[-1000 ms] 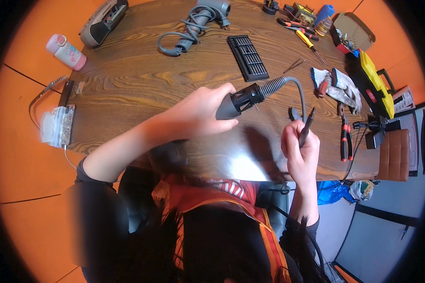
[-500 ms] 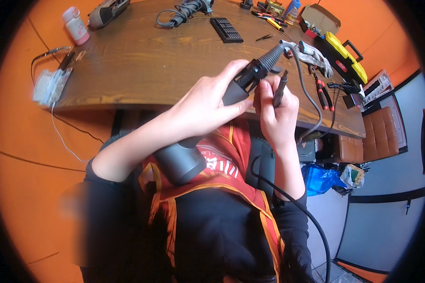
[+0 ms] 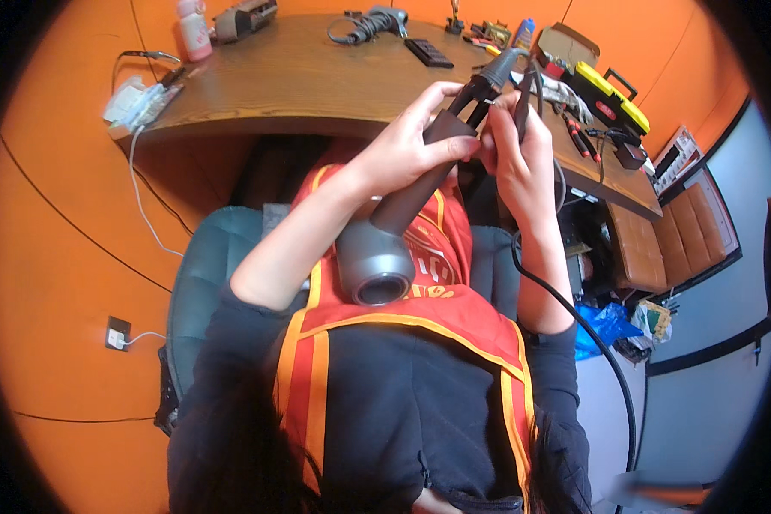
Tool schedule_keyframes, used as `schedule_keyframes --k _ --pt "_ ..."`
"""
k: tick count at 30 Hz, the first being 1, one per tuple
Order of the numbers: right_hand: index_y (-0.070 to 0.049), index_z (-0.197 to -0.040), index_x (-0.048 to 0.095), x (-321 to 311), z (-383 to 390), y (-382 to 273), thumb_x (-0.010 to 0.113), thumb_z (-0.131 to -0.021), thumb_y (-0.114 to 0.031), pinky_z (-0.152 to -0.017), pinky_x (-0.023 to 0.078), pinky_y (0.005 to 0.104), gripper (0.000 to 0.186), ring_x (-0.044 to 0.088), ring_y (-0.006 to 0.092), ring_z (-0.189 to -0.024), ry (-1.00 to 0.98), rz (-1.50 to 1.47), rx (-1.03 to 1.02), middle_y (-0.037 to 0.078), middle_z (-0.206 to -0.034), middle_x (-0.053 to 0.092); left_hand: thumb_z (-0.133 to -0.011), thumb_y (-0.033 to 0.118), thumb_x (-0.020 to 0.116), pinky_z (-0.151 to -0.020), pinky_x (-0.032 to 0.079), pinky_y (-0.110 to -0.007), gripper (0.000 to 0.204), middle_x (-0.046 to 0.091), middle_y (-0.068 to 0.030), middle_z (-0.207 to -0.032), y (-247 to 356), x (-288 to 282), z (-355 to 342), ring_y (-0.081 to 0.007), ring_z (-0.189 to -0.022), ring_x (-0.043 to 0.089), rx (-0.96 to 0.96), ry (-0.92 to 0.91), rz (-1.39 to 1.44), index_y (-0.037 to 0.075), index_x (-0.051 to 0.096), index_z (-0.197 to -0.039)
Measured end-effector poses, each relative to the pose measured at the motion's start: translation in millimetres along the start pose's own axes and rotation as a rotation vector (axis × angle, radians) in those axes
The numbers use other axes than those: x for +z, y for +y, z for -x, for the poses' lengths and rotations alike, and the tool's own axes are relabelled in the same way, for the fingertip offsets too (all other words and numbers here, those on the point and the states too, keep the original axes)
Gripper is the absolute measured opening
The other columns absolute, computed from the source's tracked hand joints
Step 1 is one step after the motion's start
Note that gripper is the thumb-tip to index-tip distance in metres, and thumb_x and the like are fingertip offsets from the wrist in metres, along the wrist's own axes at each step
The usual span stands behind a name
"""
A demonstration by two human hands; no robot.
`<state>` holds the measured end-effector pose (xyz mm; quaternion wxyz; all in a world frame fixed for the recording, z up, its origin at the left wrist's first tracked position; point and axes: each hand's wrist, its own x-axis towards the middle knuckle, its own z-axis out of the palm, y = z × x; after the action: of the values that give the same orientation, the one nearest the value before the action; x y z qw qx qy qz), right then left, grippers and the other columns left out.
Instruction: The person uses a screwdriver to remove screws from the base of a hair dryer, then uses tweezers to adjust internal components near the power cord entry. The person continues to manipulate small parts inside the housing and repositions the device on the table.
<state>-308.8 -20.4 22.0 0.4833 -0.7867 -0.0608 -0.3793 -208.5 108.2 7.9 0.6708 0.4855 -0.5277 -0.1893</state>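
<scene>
A dark hair dryer (image 3: pixel 377 248) lies slantwise over the red apron, its wide round barrel at my lap and its handle pointing up and away. My left hand (image 3: pixel 403 154) is wrapped round the handle, thumb across it. At the handle's far end the casing is open and dark narrow parts stick out toward the ribbed cord sleeve (image 3: pixel 501 67). My right hand (image 3: pixel 522 154) keeps a dark, slim screwdriver (image 3: pixel 525 98) upright in its grip. Its fingertips are at the handle's opened end; what they touch there is too small to make out.
On the wooden table (image 3: pixel 274 86) are a second hair dryer (image 3: pixel 377 24) with wrapped cord, a black bit case (image 3: pixel 428 53), red-handled pliers (image 3: pixel 581 137) and a yellow-and-black toolbox (image 3: pixel 610 94). A pink bottle (image 3: pixel 194 32) stands far left. A black cable (image 3: pixel 587 330) hangs at right.
The view has shifted, so more of the chair and lap shows. The hair dryer has turned, its barrel opening now visible. Both hands keep hold, and the ribbed sleeve sits farther from the handle.
</scene>
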Motion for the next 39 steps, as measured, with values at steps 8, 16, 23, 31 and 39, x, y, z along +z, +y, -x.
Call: schedule_keyframes --k 8,16,23,31,39 --pt "-0.009 -0.11 0.033 -14 43 -49 0.039 -0.097 -0.011 -0.051 0.032 0.0189 0.014 0.042 0.0063 -0.056 0.058 -0.211 -0.048 0.004 -0.069 0.051 -0.081 0.019 0.069 -0.066 0.051 -0.027 0.066 0.048 -0.0139 -0.125 50 -15 47 -0.0129 -0.089 0.058 0.043 0.176 -0.188 0.008 0.034 -0.136" --pt "-0.003 -0.119 0.054 -2 57 -61 0.057 -0.083 0.007 -0.065 0.044 0.0199 0.038 0.057 0.0084 -0.073 -0.121 0.066 -0.046 0.005 -0.08 0.061 -0.075 0.017 0.072 -0.092 0.042 -0.034 0.06 0.056 -0.0196 -0.113 44 -30 68 -0.0269 -0.105 0.055 0.07 0.412 -0.505 -0.002 0.043 -0.124" --pt "-0.001 -0.108 0.063 -5 65 -68 0.06 -0.077 0.009 -0.055 0.04 0.0236 0.033 0.053 0.0127 -0.061 0.031 0.378 -0.211 0.008 -0.077 0.061 -0.078 0.02 0.067 -0.069 0.047 -0.032 0.035 0.061 -0.0133 -0.08 58 -22 63 -0.023 -0.07 0.061 0.19 0.328 -0.554 -0.003 0.049 -0.097" --pt "0.002 -0.114 0.051 -18 104 -88 0.047 -0.084 0.008 -0.057 0.04 0.0215 0.031 0.05 0.0121 -0.063 -0.062 0.442 -0.217 0.008 -0.079 0.053 -0.087 0.032 0.063 -0.052 0.044 -0.028 0.035 0.058 -0.0127 -0.066 63 -2 78 -0.0215 -0.056 0.059 0.243 0.22 -0.74 -0.001 0.053 -0.093" --pt "0.005 -0.119 0.047 4 140 -72 0.04 -0.09 -0.004 -0.059 0.037 0.0194 0.031 0.048 0.0073 -0.065 -0.233 0.301 0.018 0.01 -0.097 0.056 -0.085 0.027 0.066 -0.056 0.044 -0.028 0.031 0.059 -0.0131 -0.072 54 3 88 -0.0199 -0.059 0.056 0.322 0.249 -0.585 -0.001 0.056 -0.094"
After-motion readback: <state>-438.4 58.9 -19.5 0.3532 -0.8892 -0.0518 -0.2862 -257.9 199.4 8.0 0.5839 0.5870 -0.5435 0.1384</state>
